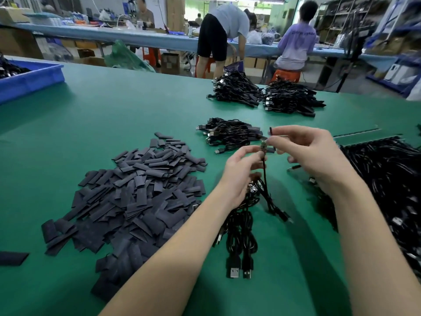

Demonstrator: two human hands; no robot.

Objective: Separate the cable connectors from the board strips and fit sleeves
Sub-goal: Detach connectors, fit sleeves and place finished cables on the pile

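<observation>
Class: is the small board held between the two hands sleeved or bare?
Bare: the small board shows exposed components, no dark sleeve over it.

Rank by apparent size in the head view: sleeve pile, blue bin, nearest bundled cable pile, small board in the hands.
1. sleeve pile
2. blue bin, cropped by the frame edge and farther off, so unsure
3. nearest bundled cable pile
4. small board, pinched between both hands

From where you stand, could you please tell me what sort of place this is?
Most likely a cable assembly workshop: a green work table carries a pile of flat black sleeves and bundled USB cables, and other workers stand at a long bench behind.
</observation>
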